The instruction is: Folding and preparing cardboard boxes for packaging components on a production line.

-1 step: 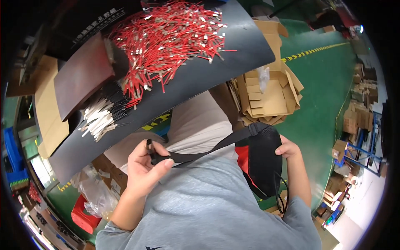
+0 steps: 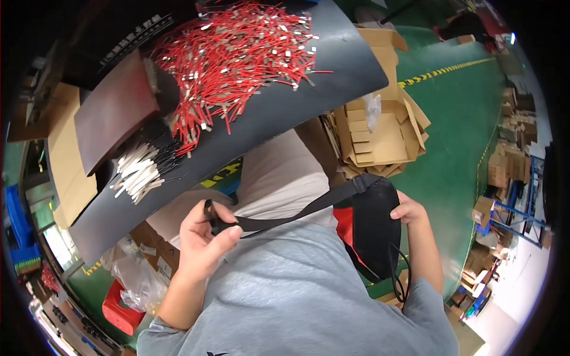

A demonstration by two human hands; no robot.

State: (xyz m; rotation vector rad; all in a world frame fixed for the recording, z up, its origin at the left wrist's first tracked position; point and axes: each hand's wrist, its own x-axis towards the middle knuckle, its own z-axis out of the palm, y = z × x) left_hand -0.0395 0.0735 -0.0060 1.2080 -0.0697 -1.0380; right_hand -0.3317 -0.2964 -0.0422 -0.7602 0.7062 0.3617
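The left hand (image 2: pixel 205 244) pinches the end of the black strap (image 2: pixel 314 205) at 8 o'clock while the right hand (image 2: pixel 409 209) grips the black pouch (image 2: pixel 376 228) at 4 o'clock, apparently so the strap lies extended.

Your left hand (image 2: pixel 199 243) sits toward eight o'clock, fingers curled in a grip and thumb slanting to two o'clock; your left forearm (image 2: pixel 183 293) points to one o'clock. Your right hand (image 2: pixel 411 209) lies between three and four o'clock, gripping, its thumb aimed at nine and its fingers mostly hidden, with your right forearm (image 2: pixel 426 255) pointing to twelve o'clock
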